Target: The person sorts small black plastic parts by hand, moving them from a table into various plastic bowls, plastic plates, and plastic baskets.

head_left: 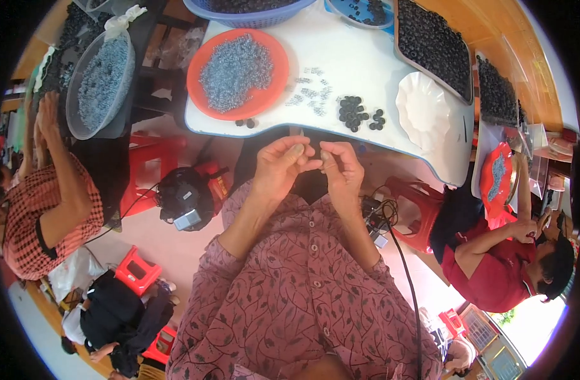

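Note:
Just off the near edge of the white table (331,47), my left hand (282,159) and my right hand (342,170) are close together with fingertips pinched. Whatever lies between the fingers is too small to make out. Beyond the left hand, an orange-red plate (282,71) holds a heap of small pale blue-grey pieces (237,73). A thin scatter of the same kind of pieces (312,88) lies right of the plate. Small black round pieces (352,114) are clustered at the table's edge, beyond my right hand.
A white scalloped dish (423,111) stands right of the black pieces, near a tray (469,88) of similar ones. A blue basket (258,19) and blue bowl (360,20) sit at the back. Co-workers sit left and right. Red stools (420,209) and a hanging cable (409,272) are below.

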{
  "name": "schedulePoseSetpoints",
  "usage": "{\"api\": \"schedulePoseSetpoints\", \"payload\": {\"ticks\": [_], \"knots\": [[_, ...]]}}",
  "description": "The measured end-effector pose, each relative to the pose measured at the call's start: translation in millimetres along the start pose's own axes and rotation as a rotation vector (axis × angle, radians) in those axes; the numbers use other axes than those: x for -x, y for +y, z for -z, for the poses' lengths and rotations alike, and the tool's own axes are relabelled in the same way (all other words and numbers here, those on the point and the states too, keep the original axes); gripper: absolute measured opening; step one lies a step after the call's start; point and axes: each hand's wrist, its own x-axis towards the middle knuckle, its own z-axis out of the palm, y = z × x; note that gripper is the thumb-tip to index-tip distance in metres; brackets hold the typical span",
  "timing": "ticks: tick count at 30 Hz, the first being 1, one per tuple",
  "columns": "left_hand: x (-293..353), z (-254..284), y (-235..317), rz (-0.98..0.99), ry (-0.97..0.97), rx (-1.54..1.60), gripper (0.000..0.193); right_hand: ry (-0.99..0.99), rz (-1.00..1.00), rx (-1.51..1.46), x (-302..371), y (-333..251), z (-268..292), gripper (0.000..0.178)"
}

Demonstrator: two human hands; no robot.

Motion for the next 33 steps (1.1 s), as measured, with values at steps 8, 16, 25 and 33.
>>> {"api": "schedulePoseSetpoints", "payload": {"ticks": [8,16,25,33], "knots": [[-1.5,-7.8,7.5,0.045,-0.081,0.161,0.025,0.006,0.007,-0.081,0.5,-0.5,0.3,0.017],[0.9,-3.3,0.9,-0.052,-0.063,-0.148,0.019,-0.112,0.170,-0.222,-0.5,-26.6,-1.5,0.017],[10.4,-36.4,0.2,-0.330,-0.077,-0.629,0.025,-0.083,0.171,-0.158,5.4,-16.2,12.7,0.016],[12.6,-46.0,-2.0,-0.331,-0.137,-0.801,0.022,-0.046,0.151,-0.120,6.5,-22.5,25.5,0.014]]}}
